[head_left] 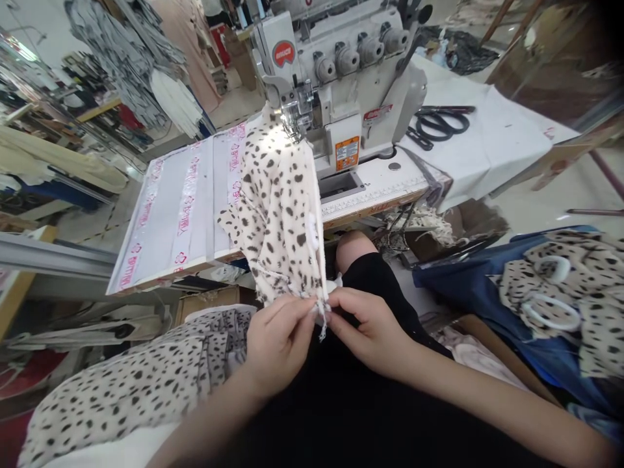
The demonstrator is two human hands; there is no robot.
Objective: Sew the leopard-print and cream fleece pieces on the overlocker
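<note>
A cream fabric piece with dark spots (pixel 280 214) runs from under the lit presser foot (pixel 291 120) of an overlock sewing machine (pixel 336 91) down over the table's front edge toward my lap. At its near end, my left hand (pixel 280 341) pinches the fabric's edge between thumb and fingers. Close beside it, my right hand (pixel 368 328) pinches the same edge from the other side. Both sets of fingertips almost meet at a frayed corner, where loose threads hang down. A small white patch, perhaps a label, shows near the fabric's right edge.
Black scissors (pixel 439 123) lie on the white cloth right of the machine. More spotted fabric (pixel 131 383) is heaped at my lower left. At right, spotted pieces with white rings (pixel 550 312) rest on blue cloth (pixel 468 279). Garments (pixel 121 58) hang behind.
</note>
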